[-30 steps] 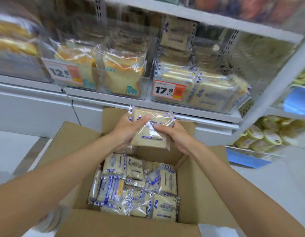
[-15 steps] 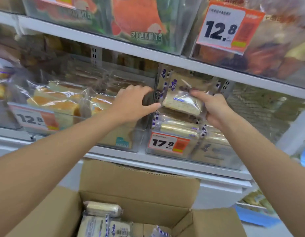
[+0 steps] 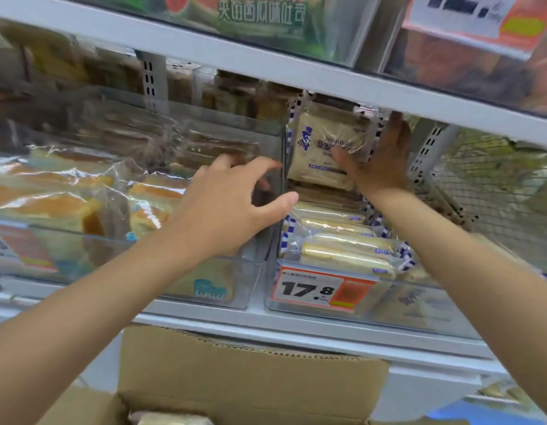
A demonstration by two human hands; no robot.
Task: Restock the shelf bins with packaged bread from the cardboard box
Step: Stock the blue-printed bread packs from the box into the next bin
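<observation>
Since the earlier frame, our right hand [image 3: 379,167] has turned the bread packet [image 3: 324,139] upright, deeper in the right bin [image 3: 398,305].
Left to right: our left hand [image 3: 232,207] hangs loosely curled, holding nothing, beside the bin's clear side wall. The right hand's thumb and fingers clamp the packet, tight under the upper shelf edge [image 3: 296,72]. The packet's logo is a blue top-hatted figure. The price tag [image 3: 321,289] reads 17.8.

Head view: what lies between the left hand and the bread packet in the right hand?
Only the clear bin wall stands between the left hand and the bread packet that the right hand holds; head view.
</observation>
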